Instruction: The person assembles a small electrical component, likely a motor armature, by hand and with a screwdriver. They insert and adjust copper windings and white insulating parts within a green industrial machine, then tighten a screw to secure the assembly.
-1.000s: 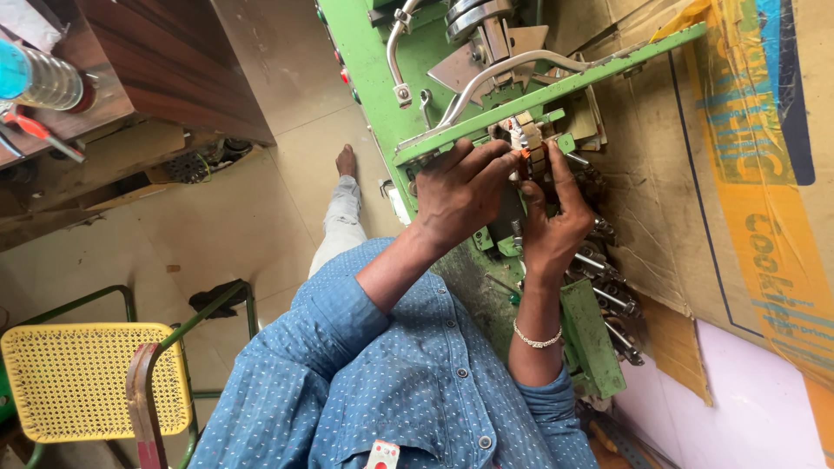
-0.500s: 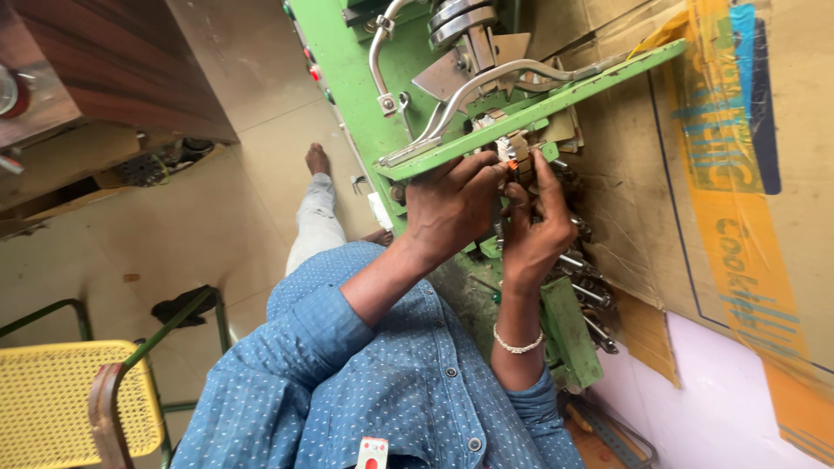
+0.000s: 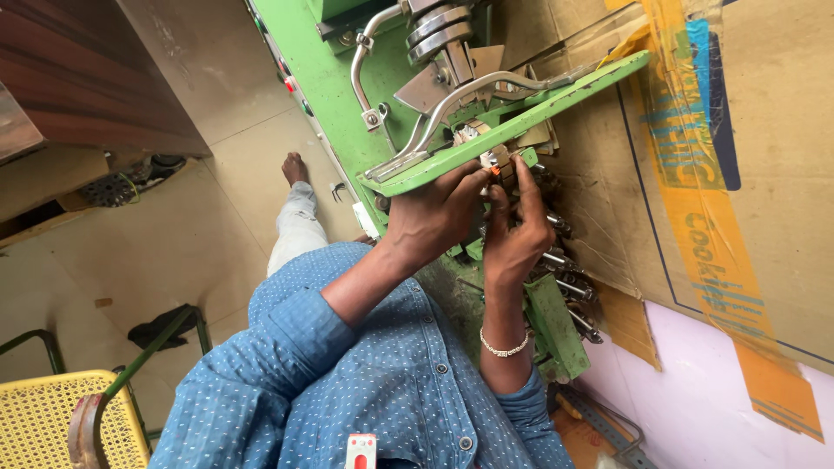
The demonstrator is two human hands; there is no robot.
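Both hands reach up to a green machine (image 3: pixel 326 82) with a long green lever bar (image 3: pixel 556 100) and a steel handle (image 3: pixel 486 87). My left hand (image 3: pixel 430 221) has its fingertips pinched on a small metal part with an orange tip (image 3: pixel 492 168) just under the bar. My right hand (image 3: pixel 517 230), with a beaded bracelet on its wrist, faces the left one, and its fingers close on the same part from the other side. Several steel pins (image 3: pixel 565 274) stick out of the machine below my right hand.
Flattened cardboard sheets (image 3: pixel 738 174) with yellow tape cover the right side. A yellow mesh chair (image 3: pixel 43 430) with a green frame stands at the lower left. My leg and bare foot (image 3: pixel 295 169) rest on the concrete floor. A dark wooden cabinet (image 3: pixel 78 78) is at the upper left.
The view has shifted, so the machine and hands sit more to the centre. Both hands stay together at the same spot under the green bar, with only small finger movements.
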